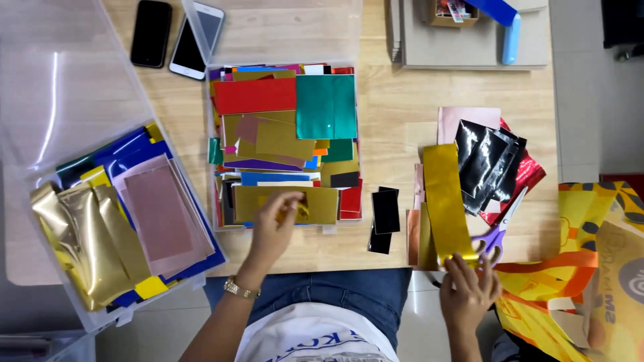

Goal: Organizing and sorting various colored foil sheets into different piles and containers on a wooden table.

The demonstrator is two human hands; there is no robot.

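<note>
Sorting shiny foil sheets across a wooden bench (pixel 389 107), a person works between two clear plastic bins and a loose heap, with the job seemingly midway. The largest bin (pixel 40 121), at the far left, is only part filled with crumpled gold foil, a pink sheet and blue pieces. The middle bin (pixel 282 27) is packed to its walls with flat red, teal, gold and purple rectangles, so most of the stock looks already filed. To the right lies an unsorted pile (pixel 493 164) of black, red and pink foil that has yet to be dealt with.

The left hand (pixel 272 231) reaches into the middle bin, its fingers closed in a pinch on the lower edge of a wide gold sheet (pixel 285 204) lying on top. The right hand (pixel 469 291) grips the near end of a long gold strip (pixel 446 201) that runs up over the pile; how tightly the fingers close is hard to judge.

Purple-handled scissors (pixel 500 228) lie beside that strip. An orange and yellow printed bag (pixel 590 268) hangs at the bench's right edge. Two phones (pixel 174 33), one black and one white, rest at the top left.
</note>
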